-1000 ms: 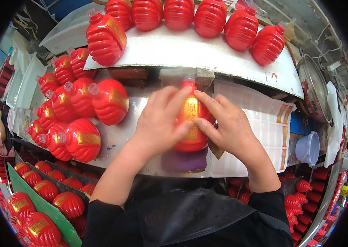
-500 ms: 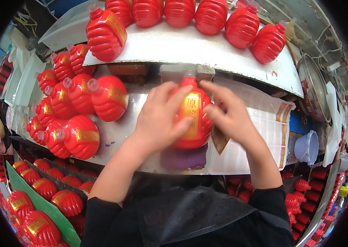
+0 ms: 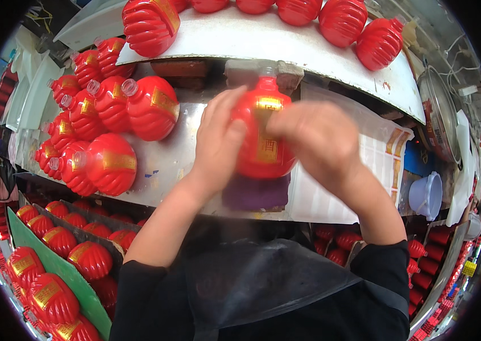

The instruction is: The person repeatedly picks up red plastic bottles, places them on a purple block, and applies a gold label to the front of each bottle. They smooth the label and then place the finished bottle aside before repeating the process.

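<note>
A red ribbed bottle (image 3: 260, 166) with a clear neck stands in front of me, its base at a purple cloth pad (image 3: 256, 193). Down its front runs a gold label (image 3: 267, 149). My left hand (image 3: 217, 136) is closed around the bottle's left side, thumb toward the label. Smeared by motion, my right hand (image 3: 321, 139) is curled in, its fingertips over the label's upper right. Anything inside those curled fingers is hidden.
More red bottles (image 3: 152, 108) stand on the table to the left and on a raised white shelf (image 3: 240, 42) behind. A translucent ridged sheet (image 3: 331, 187) lies right of the pad. Farther right are a lilac bucket (image 3: 426, 196) and a metal basin (image 3: 438, 116). Crates of bottles (image 3: 91, 261) flank me below.
My right hand has moved from spread fingers beside the bottle to a curl over the label. A brown pointed piece below it is out of sight. The scene has shifted up in view.
</note>
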The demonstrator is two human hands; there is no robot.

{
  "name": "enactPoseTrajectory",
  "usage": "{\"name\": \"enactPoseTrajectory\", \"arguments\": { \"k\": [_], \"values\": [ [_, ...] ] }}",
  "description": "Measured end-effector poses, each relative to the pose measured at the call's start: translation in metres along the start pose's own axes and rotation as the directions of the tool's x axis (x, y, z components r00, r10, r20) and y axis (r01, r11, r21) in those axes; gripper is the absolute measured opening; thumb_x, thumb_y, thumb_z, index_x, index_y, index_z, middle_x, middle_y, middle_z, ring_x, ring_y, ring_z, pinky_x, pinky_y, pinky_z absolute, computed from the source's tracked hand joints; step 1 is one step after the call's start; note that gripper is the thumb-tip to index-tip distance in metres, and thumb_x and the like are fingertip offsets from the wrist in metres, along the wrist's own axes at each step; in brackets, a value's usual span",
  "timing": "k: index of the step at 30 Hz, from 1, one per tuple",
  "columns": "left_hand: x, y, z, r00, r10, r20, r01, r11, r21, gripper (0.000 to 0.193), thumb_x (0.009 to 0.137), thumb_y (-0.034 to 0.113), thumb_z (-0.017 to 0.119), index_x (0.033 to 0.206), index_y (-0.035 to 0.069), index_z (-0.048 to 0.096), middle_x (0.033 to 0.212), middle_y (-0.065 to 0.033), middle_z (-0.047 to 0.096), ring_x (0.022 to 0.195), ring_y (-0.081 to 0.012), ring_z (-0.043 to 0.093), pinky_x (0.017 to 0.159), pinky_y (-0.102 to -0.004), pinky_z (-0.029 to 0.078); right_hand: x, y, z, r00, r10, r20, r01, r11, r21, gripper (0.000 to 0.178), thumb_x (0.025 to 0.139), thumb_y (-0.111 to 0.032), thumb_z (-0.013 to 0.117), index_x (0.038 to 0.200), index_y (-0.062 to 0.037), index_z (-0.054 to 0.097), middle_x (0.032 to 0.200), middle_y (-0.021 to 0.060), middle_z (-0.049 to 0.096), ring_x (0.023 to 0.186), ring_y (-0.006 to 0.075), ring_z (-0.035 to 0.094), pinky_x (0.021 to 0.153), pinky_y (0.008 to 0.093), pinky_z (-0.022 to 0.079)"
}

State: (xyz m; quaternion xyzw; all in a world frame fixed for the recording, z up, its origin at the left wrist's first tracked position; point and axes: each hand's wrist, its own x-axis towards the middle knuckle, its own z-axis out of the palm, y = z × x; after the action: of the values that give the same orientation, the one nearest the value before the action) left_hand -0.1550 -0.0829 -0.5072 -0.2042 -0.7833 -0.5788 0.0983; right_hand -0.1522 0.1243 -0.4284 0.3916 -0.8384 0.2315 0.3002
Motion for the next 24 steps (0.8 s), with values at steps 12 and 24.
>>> {"name": "enactPoseTrajectory", "arguments": {
  "k": [12, 24],
  "values": [
    [-0.014, -0.003, 0.012, 0.996, 0.02, -0.092, -0.02, 1.0, 0.007, 0.054, 0.105, 0.028, 0.056, 0.149, -0.002, 0.049, 0.152, -0.0219, 0.049, 0.144, -0.038, 0.044, 0.122, -0.0451, 0.031, -0.061, -0.033, 0.002, 0.997, -0.066, -0.045, 0.07, 0.994, 0.084, 0.02, 0.073, 0.0, 0.08, 0.091, -0.0058, 0.074, 0.1, 0.0108, 0.078, 0.094, 0.0299, 0.076, 0.078, 0.0401, 0.061],
    [-0.025, -0.008, 0.01, 0.993, 0.12, -0.01, -0.118, 0.985, 0.127, 0.088, 0.085, 0.028, 0.076, 0.157, -0.001, 0.033, 0.158, -0.0271, 0.038, 0.148, -0.0445, 0.037, 0.124, -0.0507, 0.03, -0.035, -0.019, -0.004, 0.842, 0.519, 0.148, -0.537, 0.778, 0.325, 0.028, 0.091, 0.001, 0.074, 0.118, -0.0009, 0.067, 0.106, 0.0133, 0.074, 0.101, 0.0225, 0.074, 0.085, 0.0333, 0.059]
  ]
}}
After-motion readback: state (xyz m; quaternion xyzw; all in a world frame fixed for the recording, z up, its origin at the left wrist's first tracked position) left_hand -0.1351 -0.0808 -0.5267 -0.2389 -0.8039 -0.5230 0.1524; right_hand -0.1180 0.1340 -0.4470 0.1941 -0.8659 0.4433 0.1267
